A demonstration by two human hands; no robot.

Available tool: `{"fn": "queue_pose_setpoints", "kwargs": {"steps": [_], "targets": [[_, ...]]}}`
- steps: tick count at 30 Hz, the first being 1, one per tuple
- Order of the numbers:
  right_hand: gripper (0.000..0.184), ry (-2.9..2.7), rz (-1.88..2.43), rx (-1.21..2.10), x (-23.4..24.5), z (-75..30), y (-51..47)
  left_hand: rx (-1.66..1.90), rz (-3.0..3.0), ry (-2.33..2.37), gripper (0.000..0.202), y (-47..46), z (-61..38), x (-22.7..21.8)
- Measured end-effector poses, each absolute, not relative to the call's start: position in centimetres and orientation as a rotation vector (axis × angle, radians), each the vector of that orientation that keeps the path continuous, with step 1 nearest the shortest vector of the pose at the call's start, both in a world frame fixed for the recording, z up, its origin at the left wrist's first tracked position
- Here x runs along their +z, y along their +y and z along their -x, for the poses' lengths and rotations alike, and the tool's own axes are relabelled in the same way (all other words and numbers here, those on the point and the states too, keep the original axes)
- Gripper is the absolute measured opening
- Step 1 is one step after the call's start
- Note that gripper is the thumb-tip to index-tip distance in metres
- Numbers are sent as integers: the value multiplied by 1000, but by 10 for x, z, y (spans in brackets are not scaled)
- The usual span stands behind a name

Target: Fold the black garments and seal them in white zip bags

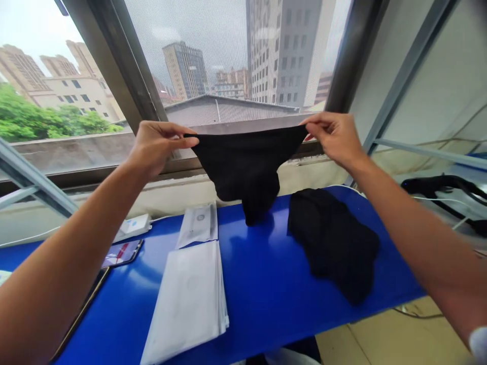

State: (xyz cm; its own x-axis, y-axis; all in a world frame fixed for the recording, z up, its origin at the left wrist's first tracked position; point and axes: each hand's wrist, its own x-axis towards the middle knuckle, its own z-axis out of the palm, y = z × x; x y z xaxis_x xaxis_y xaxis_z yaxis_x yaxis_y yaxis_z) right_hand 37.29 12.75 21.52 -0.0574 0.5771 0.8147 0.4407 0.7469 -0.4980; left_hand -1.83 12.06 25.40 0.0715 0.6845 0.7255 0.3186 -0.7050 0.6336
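A pair of black underpants [247, 162] hangs stretched between my two hands, above the back of the table. My left hand [160, 144] pinches one end of its top edge between thumb and fingers. The opposite corner is pinched in my right hand [335, 134]. The cloth's lower part droops in folds close to the blue tabletop; whether it touches cannot be made out. To the right, a second black garment [333, 241] lies spread on the table, its kind unclear.
On the blue table [258, 299] lie a stack of white zip bags [186, 299], a smaller bag [200, 223], a phone [124, 252] and a dark gold-edged device [81, 314]. A white power strip [133, 225] sits by the wall. A window [228, 61] rises behind; metal frames [411, 71] flank it.
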Motion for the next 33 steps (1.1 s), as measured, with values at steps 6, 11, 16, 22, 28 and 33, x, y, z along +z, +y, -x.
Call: {"fn": "queue_pose_setpoints", "kwargs": {"steps": [6,11,16,22,28,33], "targets": [[12,-1976,869,-128,204,-399,37,1496,-2289,963,18,53,29,232],[21,-2648,854,491,148,-432,-8,538,-2282,1077,13,-28,44,164],[40,-2412,1327,195,64,-425,3,616,-1848,1796,50,-45,89,92],[69,-2423,1820,-36,-9,-412,34,668,-1373,2028,80,-32,113,55],[66,-2593,1676,87,-10,-454,52,674,-1365,1860,56,-30,95,52],[54,-2421,1395,-232,11,-417,36,940,-1192,1985,64,-36,106,33]]}}
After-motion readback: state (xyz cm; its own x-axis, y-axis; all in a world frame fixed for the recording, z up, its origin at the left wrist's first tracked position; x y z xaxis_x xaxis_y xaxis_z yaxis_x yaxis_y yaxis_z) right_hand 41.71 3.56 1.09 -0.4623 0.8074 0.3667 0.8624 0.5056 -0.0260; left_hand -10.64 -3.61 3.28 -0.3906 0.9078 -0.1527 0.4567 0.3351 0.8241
